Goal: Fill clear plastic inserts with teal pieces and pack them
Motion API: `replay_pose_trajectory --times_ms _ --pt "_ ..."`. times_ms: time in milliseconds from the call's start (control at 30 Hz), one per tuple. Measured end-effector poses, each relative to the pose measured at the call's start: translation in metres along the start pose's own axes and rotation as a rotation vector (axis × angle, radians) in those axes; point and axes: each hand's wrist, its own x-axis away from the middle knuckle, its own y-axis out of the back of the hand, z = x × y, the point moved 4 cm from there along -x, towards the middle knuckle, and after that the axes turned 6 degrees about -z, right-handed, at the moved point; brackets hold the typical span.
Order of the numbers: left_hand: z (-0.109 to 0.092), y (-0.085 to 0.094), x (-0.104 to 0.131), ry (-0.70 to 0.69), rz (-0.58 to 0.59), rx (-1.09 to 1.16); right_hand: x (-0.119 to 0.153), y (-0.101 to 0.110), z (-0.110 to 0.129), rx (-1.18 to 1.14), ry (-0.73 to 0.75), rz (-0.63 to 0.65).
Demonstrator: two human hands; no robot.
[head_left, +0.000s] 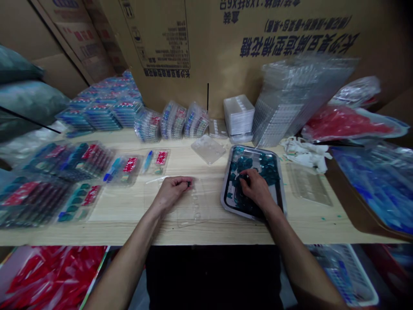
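Observation:
My left hand [174, 191] is closed in a pinch on a small dark green piece [189, 184], over an open clear plastic case [192, 215] lying on the wooden table. Inside a metal tray [283, 189] at centre right, my right hand [254, 185] has its fingers pressed together among many dark teal pieces [269, 168]. What those fingertips hold is too small and dark to name. Behind the open case, another clear plastic piece [208, 149] lies flat.
Stacks of filled cases [87, 161] stand at the left. Clear empty cases [277, 107] and white trays [238, 114] are piled at the back. A crumpled white glove [306, 153] and a box of blue packets [374, 185] lie right of the tray.

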Motion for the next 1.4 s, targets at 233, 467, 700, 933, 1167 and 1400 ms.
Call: replay_pose_trajectory --times_ms 233,467,700,933,1167,1400 --pt "-0.006 0.003 -0.004 -0.176 -0.124 -0.19 -0.001 0.015 0.025 0.316 0.026 0.039" --pt "-0.013 -0.023 0.012 0.04 -0.03 0.236 0.016 0.001 0.124 0.05 0.417 0.198" --pt "-0.004 -0.027 0.017 0.151 -0.021 0.301 0.03 -0.019 0.143 -0.016 0.658 0.204" --pt "-0.01 -0.018 0.023 0.221 0.077 0.371 0.03 -0.011 0.139 -0.114 0.557 0.189" --pt "-0.004 0.01 0.01 0.049 0.0 0.172 0.064 -0.026 0.151 0.05 0.469 0.36" --pt "-0.008 -0.004 -0.01 -0.608 0.01 -0.615 0.069 -0.033 0.149 0.08 0.482 0.395"
